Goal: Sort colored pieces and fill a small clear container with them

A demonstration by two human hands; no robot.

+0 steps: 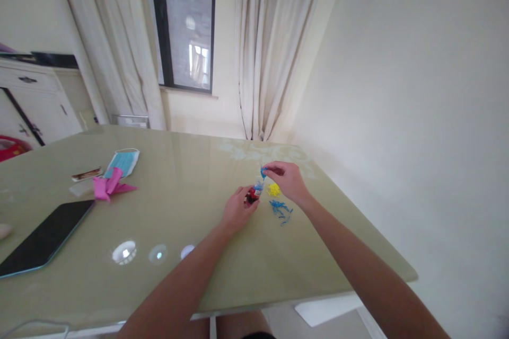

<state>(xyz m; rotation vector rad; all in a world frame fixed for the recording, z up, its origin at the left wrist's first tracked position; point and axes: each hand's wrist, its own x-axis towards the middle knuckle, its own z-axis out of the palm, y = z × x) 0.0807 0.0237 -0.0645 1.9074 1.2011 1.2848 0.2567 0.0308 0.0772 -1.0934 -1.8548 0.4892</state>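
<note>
My left hand [237,208] is wrapped round a small clear container [258,188], tilted a little to the right. Dark red and black contents show low in it, with some blue near its mouth. Just above that mouth, my right hand [287,176] pinches a few small blue strips [263,171]. Under my right wrist lies a loose pile of blue strips [279,208], some scattered toward me. A small heap of yellow bits [273,189] sits between the container and my right wrist. What the bits are made of is too small to tell.
On the glossy table [167,196], a black tablet-like slab [47,235] lies at the left. Beyond it are a folded pink piece [111,186], a blue face mask [122,162] and a small brown packet [86,174]. A wall [397,116] runs along the right.
</note>
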